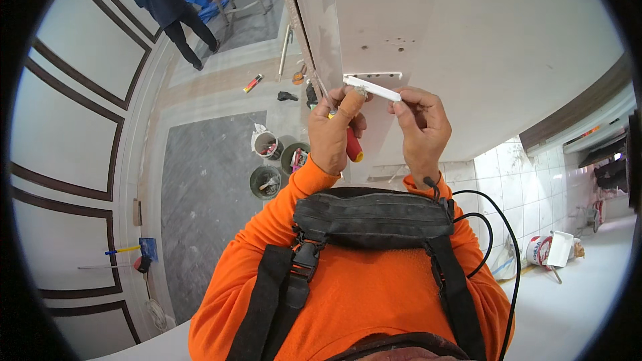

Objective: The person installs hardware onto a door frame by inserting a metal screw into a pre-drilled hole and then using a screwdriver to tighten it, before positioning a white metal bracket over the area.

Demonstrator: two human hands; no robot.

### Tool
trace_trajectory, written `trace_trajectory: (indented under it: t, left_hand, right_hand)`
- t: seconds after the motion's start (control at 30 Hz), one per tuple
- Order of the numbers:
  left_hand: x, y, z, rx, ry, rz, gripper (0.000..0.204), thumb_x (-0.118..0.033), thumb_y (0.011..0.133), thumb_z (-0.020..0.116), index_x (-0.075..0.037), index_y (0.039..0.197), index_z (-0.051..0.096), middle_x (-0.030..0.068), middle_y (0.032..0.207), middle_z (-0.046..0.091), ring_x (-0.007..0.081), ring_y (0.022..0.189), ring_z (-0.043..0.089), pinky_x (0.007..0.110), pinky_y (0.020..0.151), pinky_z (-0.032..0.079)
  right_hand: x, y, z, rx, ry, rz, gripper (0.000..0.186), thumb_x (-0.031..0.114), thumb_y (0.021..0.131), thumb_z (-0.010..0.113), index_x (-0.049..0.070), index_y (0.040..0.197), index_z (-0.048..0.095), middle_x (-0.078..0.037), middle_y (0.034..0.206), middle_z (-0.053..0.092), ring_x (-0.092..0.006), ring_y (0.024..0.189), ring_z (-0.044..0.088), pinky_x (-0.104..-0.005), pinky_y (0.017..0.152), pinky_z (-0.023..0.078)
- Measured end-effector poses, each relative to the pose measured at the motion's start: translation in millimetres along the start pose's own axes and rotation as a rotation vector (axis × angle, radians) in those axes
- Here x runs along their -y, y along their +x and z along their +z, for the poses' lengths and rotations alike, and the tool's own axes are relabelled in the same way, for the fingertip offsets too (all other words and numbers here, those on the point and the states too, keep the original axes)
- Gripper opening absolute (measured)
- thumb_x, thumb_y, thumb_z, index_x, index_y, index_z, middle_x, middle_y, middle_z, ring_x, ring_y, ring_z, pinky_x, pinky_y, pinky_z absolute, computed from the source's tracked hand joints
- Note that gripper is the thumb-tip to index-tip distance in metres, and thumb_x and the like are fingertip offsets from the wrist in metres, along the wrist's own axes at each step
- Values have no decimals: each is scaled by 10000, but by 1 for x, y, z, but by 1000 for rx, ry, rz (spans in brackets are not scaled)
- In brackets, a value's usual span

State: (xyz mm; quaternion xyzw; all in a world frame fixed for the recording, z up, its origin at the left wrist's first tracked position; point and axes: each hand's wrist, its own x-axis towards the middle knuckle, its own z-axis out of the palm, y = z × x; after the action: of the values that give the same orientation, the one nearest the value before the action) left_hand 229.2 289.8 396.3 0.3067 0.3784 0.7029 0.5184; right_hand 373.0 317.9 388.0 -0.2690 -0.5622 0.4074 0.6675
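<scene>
the strip, white and narrow, is held aslant in the air between both hands, before the pale panel. the fingers of the right hand are clamped on its lower right end. those of the left hand look closed around it near the other end, with a red-handled screwdriver tucked in the same grasp. a light pinch at both ends should steady the strip without bending it; the screwdriver's shaft is best angled away from strip and panel. just above lies a narrow plate; whether the strip touches it, i can't tell. left, buckets stand on the floor.
</scene>
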Motion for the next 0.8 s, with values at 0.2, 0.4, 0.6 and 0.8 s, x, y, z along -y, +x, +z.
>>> trace_trajectory:
  t: [0.2,0.4,0.6,0.8]
  left_hand:
    - [-3,-3,1,-37,14,2,280,-249,891,724,-40,1042,616,73,939,701,77,572,546,216,495,418]
    - [-9,-5,7,-78,253,245,217,-175,886,726,-17,994,624,64,840,672,98,603,563,227,533,447]
    - [-7,1,-1,25,1110,1072,257,-18,776,780,-67,1013,692,86,763,680,163,625,649,254,561,495]
    - [-10,8,11,-14,1228,1020,426,-23,719,816,-103,1122,705,109,821,708,199,684,691,272,600,522]
  right_hand:
    - [8,11,2,37,42,-19,174,-45,885,653,-17,1056,637,-106,1091,660,-117,926,630,-239,807,522]
    - [-4,14,0,-46,-145,-182,184,-8,869,701,3,1050,674,-79,1068,666,-110,880,635,-221,763,519]
    - [-10,16,8,-90,92,31,165,-1,862,712,3,1019,664,-51,980,661,-99,797,631,-218,708,513]
    - [-13,18,7,-143,-9,-15,109,-9,845,724,6,937,666,-31,879,684,-90,762,635,-227,691,526]
